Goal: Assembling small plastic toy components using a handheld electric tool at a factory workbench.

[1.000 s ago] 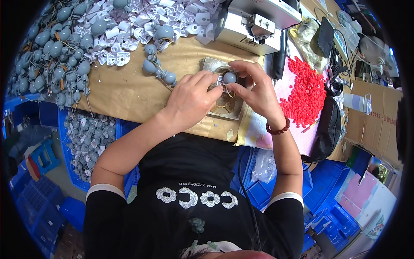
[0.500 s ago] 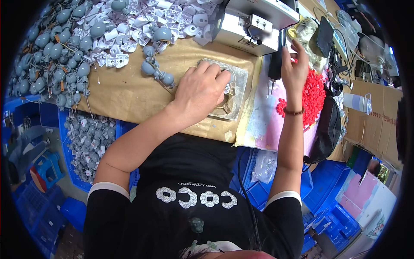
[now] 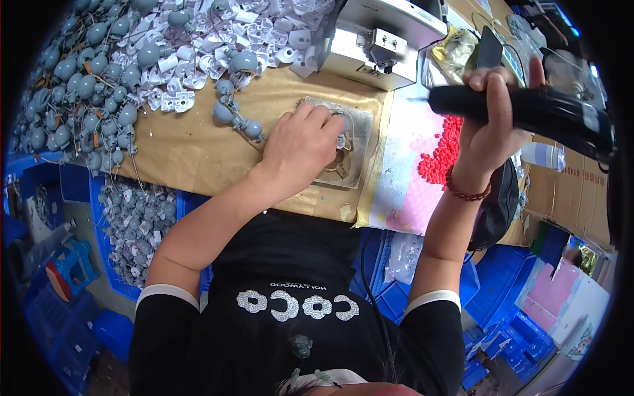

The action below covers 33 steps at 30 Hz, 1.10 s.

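My left hand [image 3: 300, 150] rests over a flat metal fixture plate [image 3: 362, 142], fingers bent down onto a small grey part [image 3: 343, 125] set in it. The fingers hide most of that part. Up to the right, my right hand [image 3: 492, 135] is wrapped round a black electric screwdriver [image 3: 548, 111]. The tool lies roughly level, its tip pointing left toward the plate and blurred. Left of the plate, a string of grey ball-shaped parts [image 3: 224, 112] reaches toward my left hand.
Red small pieces [image 3: 439, 158] lie on a pink sheet at the right. A white metal machine [image 3: 363, 56] stands behind the plate. Grey ball-shaped parts [image 3: 82, 86] and white plastic pieces [image 3: 178, 76] are heaped at the left. A blue crate [image 3: 135, 224] holds more grey parts below.
My right hand has taken hold of the upright screwdriver beside the machine, lifted it and tilted it level. My left hand stays on the part in the plate.
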Motion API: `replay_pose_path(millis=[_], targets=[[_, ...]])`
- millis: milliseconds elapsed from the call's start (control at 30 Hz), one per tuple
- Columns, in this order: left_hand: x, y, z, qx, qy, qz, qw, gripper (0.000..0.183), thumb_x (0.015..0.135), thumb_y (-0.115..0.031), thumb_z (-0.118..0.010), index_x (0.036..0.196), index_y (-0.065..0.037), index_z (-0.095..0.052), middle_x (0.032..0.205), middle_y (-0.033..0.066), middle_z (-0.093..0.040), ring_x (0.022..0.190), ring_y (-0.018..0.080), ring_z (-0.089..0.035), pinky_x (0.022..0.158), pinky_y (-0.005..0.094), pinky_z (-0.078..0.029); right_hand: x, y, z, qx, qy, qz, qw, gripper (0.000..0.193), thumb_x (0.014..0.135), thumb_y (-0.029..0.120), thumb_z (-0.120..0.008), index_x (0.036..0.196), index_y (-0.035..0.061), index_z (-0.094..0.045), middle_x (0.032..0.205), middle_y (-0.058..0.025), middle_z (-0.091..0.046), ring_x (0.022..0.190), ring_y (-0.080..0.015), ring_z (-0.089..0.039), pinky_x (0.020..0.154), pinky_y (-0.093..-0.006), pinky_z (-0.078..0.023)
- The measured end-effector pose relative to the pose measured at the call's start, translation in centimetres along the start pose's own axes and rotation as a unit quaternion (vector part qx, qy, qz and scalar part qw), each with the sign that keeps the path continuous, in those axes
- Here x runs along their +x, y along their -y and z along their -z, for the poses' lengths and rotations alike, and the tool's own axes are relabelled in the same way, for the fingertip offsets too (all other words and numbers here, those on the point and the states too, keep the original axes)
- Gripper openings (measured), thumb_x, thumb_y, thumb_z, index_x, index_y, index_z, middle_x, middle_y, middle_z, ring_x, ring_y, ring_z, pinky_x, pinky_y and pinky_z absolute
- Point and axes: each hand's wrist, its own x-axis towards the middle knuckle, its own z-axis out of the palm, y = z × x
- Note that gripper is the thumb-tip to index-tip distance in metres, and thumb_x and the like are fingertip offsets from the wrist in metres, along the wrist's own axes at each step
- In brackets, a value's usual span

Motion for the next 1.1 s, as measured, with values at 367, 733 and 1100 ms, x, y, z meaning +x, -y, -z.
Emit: replay_pose_path(millis=[367, 733, 1100], targets=[[-0.1, -0.2, -0.2, 0.0, 0.002, 0.01, 1.0, 0.032, 0.074, -0.011, -0.073, 0.104, -0.006, -0.064, 0.094, 0.008, -0.06, 0.093, 0.0282, -0.058, 0.079, 0.0402, -0.051, 1.9, -3.2, -7.2, -0.015, -0.016, -0.12, 0.993, 0.05, 0.082, -0.001, -0.068, 0.127, -0.0075, -0.046, 0.076, -0.0046, -0.06, 0.063, -0.0147, -0.06, 0.061, -0.0278, -0.05], [-0.4, 0.3, -0.2, -0.023, -0.013, 0.012, 1.0, 0.03, 0.073, -0.009, -0.071, 0.101, -0.006, -0.062, 0.092, 0.0085, -0.059, 0.092, 0.0291, -0.058, 0.076, 0.0416, -0.05, -3.2, 0.2, -6.9, -0.023, 0.108, -0.169, 0.979, 0.079, 0.08, -0.007, -0.063, 0.146, -0.0098, -0.021, 0.073, -0.0101, -0.062, 0.06, -0.0194, -0.061, 0.062, -0.0347, -0.052], [-0.3, 0.2, -0.4, -0.025, -0.03, 0.009, 0.999, 0.029, 0.07, -0.009, -0.071, 0.096, -0.005, -0.058, 0.09, 0.0083, -0.056, 0.089, 0.0299, -0.057, 0.071, 0.0423, -0.05, -6.2, -0.3, -6.4, -0.045, 0.166, -0.104, 0.98, 0.079, 0.081, -0.012, -0.059, 0.149, -0.0005, -0.021, 0.073, -0.007, -0.058, 0.062, -0.0177, -0.061, 0.067, -0.034, -0.053]])
